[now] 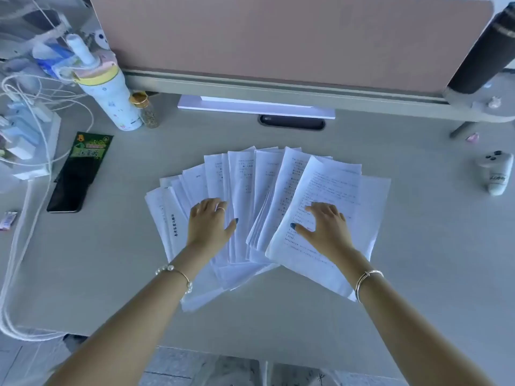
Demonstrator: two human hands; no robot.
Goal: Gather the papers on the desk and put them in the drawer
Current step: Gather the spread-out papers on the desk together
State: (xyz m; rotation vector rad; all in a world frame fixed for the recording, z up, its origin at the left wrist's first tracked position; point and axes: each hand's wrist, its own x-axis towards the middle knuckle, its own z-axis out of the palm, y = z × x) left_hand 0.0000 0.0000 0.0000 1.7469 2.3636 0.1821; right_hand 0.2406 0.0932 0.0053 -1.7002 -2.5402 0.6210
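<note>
An office workstation is showing here: a pale grey laminate desk (390,274) is sitting against a pink fabric partition panel (278,32), fanned white printed sheets (250,185) are lying across it, and tangled white charging cables (33,90) are trailing at the left.

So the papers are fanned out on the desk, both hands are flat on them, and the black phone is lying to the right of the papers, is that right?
Not quite. The head view shows the black phone lying to the left of the papers, not the right. The rest holds: the papers are fanned out on the desk, with the left hand and right hand flat on them.
</note>
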